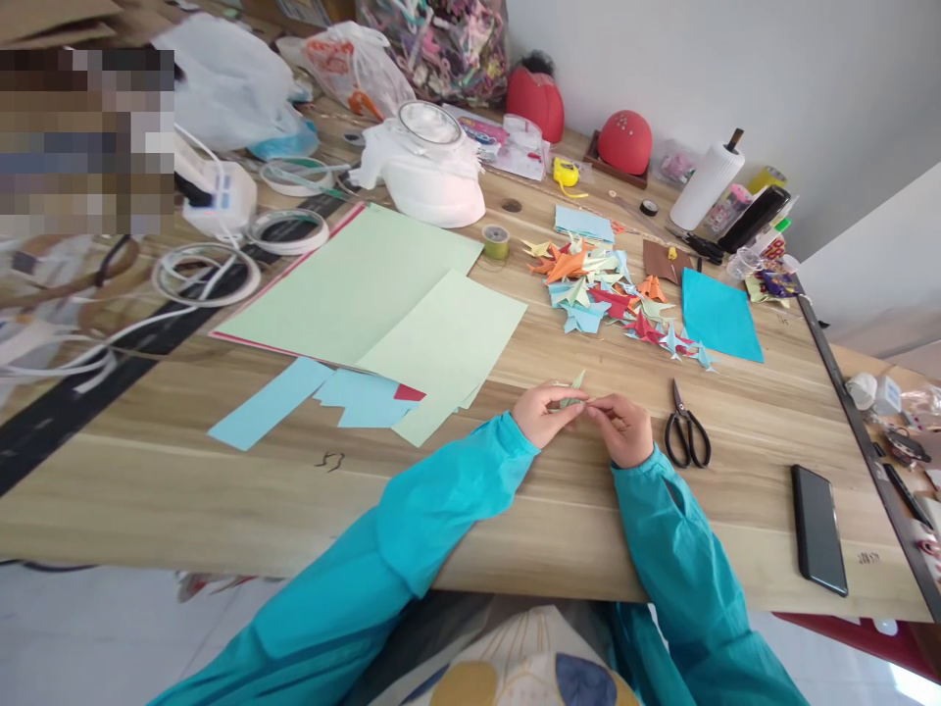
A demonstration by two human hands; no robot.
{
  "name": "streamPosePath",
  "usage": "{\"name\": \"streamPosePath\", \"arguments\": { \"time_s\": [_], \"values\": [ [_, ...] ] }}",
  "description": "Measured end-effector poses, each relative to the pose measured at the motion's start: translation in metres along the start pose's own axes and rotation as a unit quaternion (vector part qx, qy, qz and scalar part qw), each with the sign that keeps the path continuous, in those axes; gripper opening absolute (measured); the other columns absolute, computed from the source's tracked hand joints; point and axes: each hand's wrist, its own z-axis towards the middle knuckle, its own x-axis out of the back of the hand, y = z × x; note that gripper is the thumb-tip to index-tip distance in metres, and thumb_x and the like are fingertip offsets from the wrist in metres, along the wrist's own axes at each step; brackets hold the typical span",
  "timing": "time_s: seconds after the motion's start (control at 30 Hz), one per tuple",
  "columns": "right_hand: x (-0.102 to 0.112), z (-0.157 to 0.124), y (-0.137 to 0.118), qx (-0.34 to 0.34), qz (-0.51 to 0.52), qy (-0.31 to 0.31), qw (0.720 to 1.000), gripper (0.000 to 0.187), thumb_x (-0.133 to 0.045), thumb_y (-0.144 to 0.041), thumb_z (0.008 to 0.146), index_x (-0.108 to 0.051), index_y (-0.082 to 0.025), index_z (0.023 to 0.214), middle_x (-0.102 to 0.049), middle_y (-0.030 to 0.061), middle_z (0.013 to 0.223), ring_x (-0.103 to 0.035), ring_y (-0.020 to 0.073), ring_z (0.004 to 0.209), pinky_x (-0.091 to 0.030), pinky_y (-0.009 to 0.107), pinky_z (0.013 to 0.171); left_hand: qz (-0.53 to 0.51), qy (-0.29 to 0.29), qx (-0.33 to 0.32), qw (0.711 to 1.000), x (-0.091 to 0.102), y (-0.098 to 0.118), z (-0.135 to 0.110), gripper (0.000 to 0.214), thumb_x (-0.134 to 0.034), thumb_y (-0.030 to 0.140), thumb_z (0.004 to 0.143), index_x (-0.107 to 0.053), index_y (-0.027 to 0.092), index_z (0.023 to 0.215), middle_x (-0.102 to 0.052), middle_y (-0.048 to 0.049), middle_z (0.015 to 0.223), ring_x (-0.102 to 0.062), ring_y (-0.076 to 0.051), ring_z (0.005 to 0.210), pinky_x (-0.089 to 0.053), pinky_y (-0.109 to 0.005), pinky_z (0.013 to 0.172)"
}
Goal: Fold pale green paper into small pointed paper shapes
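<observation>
- a small green folded paper (571, 390) is pinched between left hand (545, 412) and right hand (624, 428), low over the near surface (221, 490), so creases can be pressed.
- scissors (686, 431) are kept just right, within reach.

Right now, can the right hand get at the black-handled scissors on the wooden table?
Probably yes: the black-handled scissors lie just beside the right hand with bare table between, though that hand is pinching the small pale green folded paper.

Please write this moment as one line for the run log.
left hand: shut on small green folded paper | right hand: pinching same paper | scissors: on table, right of hands | phone: near table edge
</observation>
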Motion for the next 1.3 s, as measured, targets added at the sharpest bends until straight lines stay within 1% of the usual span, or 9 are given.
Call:
{"name": "streamPosePath", "arguments": {
  "time_s": [0.17,0.33,0.47,0.7,0.83,0.93,1.03,1.17,1.3],
  "values": [
    [0.001,0.000,0.000,0.013,-0.016,-0.002,1.000,0.008,-0.057,-0.022,0.079,-0.064,-0.018,0.077,-0.066,0.0045,0.070,-0.060,0.0138,0.061,-0.048,0.025,0.058,-0.062,0.023,0.018,0.998,-0.003,0.000,0.000,0.029,-0.071,0.035,0.062,-0.069,0.012,0.081,-0.062,-0.0082,0.089,-0.062,-0.012,0.056,-0.055,-0.028,0.053],
    [0.001,0.000,0.000,0.062,-0.048,0.005,0.997,0.007,-0.058,-0.021,0.079,-0.064,-0.019,0.076,-0.065,0.0036,0.069,-0.056,0.0126,0.059,-0.047,0.025,0.056,-0.067,0.054,0.032,0.996,-0.003,0.002,0.000,0.027,-0.073,0.033,0.059,-0.070,0.013,0.076,-0.066,-0.0067,0.085,-0.062,-0.012,0.058,-0.057,-0.028,0.059],
    [0.001,0.000,-0.002,0.073,-0.045,-0.001,0.996,0.008,-0.057,-0.020,0.079,-0.064,-0.020,0.075,-0.064,0.0035,0.068,-0.056,0.0126,0.060,-0.047,0.025,0.056,-0.077,0.063,0.018,0.995,-0.003,0.003,0.001,0.025,-0.074,0.032,0.057,-0.071,0.013,0.073,-0.066,-0.0075,0.088,-0.062,-0.014,0.066,-0.057,-0.029,0.062],
    [0.004,0.000,-0.009,0.067,-0.033,0.002,0.997,0.008,-0.057,-0.020,0.077,-0.062,-0.019,0.071,-0.062,0.0024,0.065,-0.055,0.0123,0.057,-0.047,0.025,0.055,-0.077,0.067,-0.001,0.995,-0.002,0.004,0.000,0.023,-0.073,0.031,0.058,-0.071,0.013,0.072,-0.068,-0.0084,0.087,-0.063,-0.017,0.074,-0.057,-0.030,0.066],
    [0.006,-0.001,-0.011,0.055,-0.009,0.008,0.998,0.007,-0.056,-0.018,0.074,-0.063,-0.020,0.077,-0.063,0.0021,0.067,-0.056,0.0130,0.058,-0.048,0.026,0.056,-0.083,0.071,0.015,0.994,-0.002,0.008,0.000,0.023,-0.074,0.031,0.057,-0.071,0.013,0.072,-0.069,-0.0083,0.087,-0.063,-0.016,0.072,-0.057,-0.030,0.065],
    [0.004,-0.001,-0.008,0.061,-0.015,0.006,0.998,0.011,-0.055,-0.017,0.075,-0.063,-0.021,0.081,-0.064,0.0029,0.071,-0.057,0.0137,0.062,-0.048,0.027,0.057,-0.087,0.071,0.028,0.993,-0.002,0.009,0.000,0.025,-0.074,0.032,0.056,-0.071,0.013,0.072,-0.069,-0.0084,0.087,-0.064,-0.016,0.070,-0.057,-0.031,0.065],
    [0.001,-0.001,-0.004,0.062,-0.027,0.003,0.998,0.010,-0.055,-0.019,0.077,-0.064,-0.022,0.080,-0.064,0.0038,0.074,-0.058,0.0140,0.063,-0.049,0.027,0.057,-0.090,0.065,0.032,0.993,-0.002,0.009,0.000,0.025,-0.075,0.032,0.056,-0.071,0.013,0.071,-0.069,-0.0085,0.087,-0.064,-0.016,0.070,-0.057,-0.031,0.065],
    [0.001,0.000,-0.003,0.059,-0.031,0.007,0.998,0.010,-0.055,-0.022,0.079,-0.064,-0.021,0.075,-0.064,0.0038,0.071,-0.058,0.0136,0.062,-0.048,0.026,0.057,-0.091,0.061,0.031,0.993,-0.003,0.008,0.000,0.024,-0.074,0.030,0.056,-0.070,0.012,0.071,-0.068,-0.0087,0.088,-0.064,-0.016,0.069,-0.057,-0.031,0.065],
    [0.001,0.001,-0.004,0.044,-0.031,-0.005,0.999,0.010,-0.055,-0.022,0.080,-0.063,-0.020,0.075,-0.065,0.0031,0.070,-0.058,0.0132,0.062,-0.048,0.026,0.058,-0.078,0.059,0.023,0.995,-0.003,0.007,0.000,0.022,-0.073,0.028,0.057,-0.070,0.012,0.072,-0.067,-0.0092,0.089,-0.064,-0.017,0.072,-0.057,-0.032,0.067]
  ]
}}
